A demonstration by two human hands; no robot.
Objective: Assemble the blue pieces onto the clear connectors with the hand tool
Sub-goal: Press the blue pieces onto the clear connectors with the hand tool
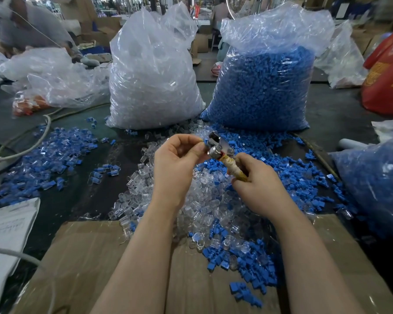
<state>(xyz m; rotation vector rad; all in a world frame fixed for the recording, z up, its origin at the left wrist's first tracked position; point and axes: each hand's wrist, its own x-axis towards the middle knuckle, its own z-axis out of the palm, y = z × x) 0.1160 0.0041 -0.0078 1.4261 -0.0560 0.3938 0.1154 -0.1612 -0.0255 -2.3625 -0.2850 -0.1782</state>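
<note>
I see the right hand [256, 186] curled round the taped handle of the tool [222, 152], holding it tilted up and to the left above the table [340, 112]. The left hand [179, 159] pinches a small piece against the tool's metal head with thumb and forefinger; I cannot tell from here whether that piece is blue or clear. Under both hands lies a heap of clear connectors [168, 200], with loose blue pieces [279, 168] spread to its right and spilling onto the cardboard [100, 264] near me. A pile of joined parts [45, 159] sits well off to the left. Behind stand two full bags side by side, the clear bag [152, 75] left and the blue bag [263, 87] right.
</note>
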